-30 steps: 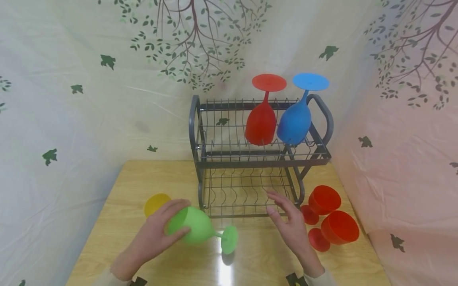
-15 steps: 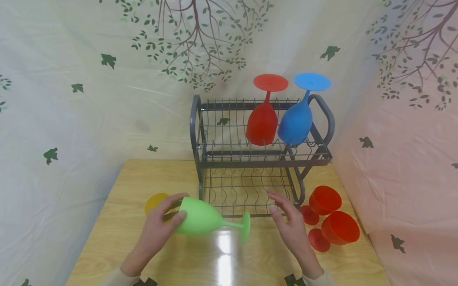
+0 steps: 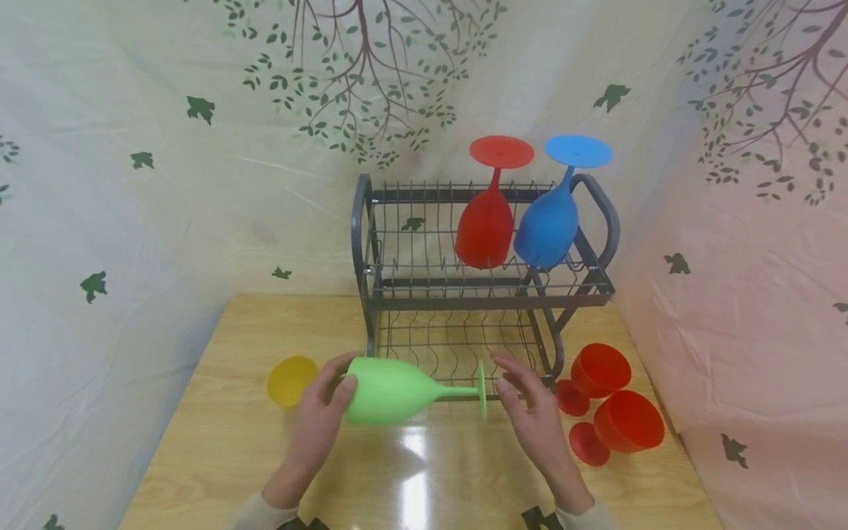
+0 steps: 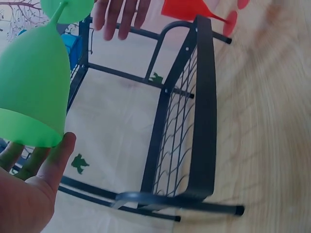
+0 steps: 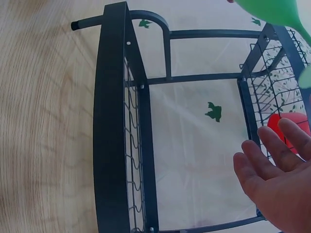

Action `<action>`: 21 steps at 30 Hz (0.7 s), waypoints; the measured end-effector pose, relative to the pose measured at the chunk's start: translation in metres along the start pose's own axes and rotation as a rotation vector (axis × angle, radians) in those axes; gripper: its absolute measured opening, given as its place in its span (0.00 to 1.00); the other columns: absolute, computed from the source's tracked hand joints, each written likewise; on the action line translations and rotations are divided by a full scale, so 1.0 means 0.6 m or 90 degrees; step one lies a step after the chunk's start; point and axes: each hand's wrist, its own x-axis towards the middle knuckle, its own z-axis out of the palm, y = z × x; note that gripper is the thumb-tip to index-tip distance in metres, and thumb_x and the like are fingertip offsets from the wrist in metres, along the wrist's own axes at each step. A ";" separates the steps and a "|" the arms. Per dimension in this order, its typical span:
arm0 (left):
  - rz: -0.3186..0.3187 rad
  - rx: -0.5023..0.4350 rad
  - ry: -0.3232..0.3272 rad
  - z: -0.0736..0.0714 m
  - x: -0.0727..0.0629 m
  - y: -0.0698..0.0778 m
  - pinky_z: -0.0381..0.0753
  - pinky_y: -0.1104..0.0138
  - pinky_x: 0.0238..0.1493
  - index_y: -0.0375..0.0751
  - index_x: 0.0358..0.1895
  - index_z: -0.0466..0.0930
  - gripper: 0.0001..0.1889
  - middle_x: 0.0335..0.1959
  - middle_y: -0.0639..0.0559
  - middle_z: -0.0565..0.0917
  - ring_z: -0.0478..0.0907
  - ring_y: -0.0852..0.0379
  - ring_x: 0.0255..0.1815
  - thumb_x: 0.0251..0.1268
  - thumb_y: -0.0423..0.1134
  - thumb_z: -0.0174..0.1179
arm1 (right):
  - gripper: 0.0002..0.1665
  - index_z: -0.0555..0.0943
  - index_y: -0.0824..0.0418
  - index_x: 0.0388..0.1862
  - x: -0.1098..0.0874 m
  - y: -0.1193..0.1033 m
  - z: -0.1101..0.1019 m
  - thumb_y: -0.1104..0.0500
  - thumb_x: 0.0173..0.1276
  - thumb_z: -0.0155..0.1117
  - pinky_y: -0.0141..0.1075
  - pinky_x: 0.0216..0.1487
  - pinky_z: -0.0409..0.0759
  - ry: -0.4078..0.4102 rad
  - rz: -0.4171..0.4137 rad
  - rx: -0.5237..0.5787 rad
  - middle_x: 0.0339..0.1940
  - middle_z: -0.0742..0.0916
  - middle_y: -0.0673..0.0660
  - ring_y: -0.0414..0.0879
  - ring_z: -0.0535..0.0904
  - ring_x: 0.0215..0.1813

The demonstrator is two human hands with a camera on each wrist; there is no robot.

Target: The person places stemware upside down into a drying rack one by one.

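Note:
A green plastic wine glass [image 3: 394,390] lies on its side in the air, its foot toward the right. My left hand [image 3: 318,419] grips it near the rim, thumb on the near side; the left wrist view shows fingers at the rim of the green bowl [image 4: 36,77]. My right hand [image 3: 533,419] is held with relaxed fingers just right of the glass's foot, holding nothing. In the right wrist view that hand [image 5: 279,170] has its fingers spread. Behind the glass stands a black two-tier dish rack [image 3: 490,302].
On the rack's upper tier, a red wine glass [image 3: 485,228] and a blue one [image 3: 548,227] stand upside down. Two red glasses [image 3: 601,370] [image 3: 629,422] lie at the right of the wooden table [image 3: 218,412]. A yellow cup [image 3: 291,380] is at the left, beside my left hand.
My left hand has moved right and slightly up with the green glass. The glass has turned from foot-down slant to nearly level, its foot now near my right hand, which has stayed put.

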 end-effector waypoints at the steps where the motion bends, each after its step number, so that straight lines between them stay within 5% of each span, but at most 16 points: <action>1: -0.011 -0.009 0.004 0.004 0.000 -0.001 0.82 0.64 0.56 0.39 0.68 0.77 0.19 0.62 0.47 0.82 0.79 0.54 0.58 0.80 0.40 0.53 | 0.22 0.80 0.56 0.68 0.001 0.000 0.001 0.65 0.78 0.60 0.33 0.62 0.79 -0.003 0.003 0.001 0.70 0.82 0.55 0.47 0.81 0.65; 9: -0.043 -0.064 0.025 0.029 -0.001 -0.001 0.82 0.63 0.45 0.40 0.67 0.77 0.19 0.61 0.46 0.81 0.77 0.47 0.52 0.81 0.43 0.52 | 0.20 0.79 0.59 0.69 0.002 -0.006 0.009 0.61 0.82 0.56 0.27 0.63 0.75 -0.011 0.063 0.045 0.70 0.82 0.55 0.49 0.77 0.69; 21: -0.067 -0.132 0.034 0.045 -0.003 0.000 0.86 0.59 0.49 0.33 0.70 0.71 0.23 0.65 0.38 0.76 0.80 0.45 0.52 0.84 0.46 0.46 | 0.19 0.81 0.62 0.66 -0.008 -0.008 0.026 0.60 0.84 0.51 0.30 0.61 0.78 0.035 0.087 0.074 0.63 0.85 0.57 0.41 0.79 0.63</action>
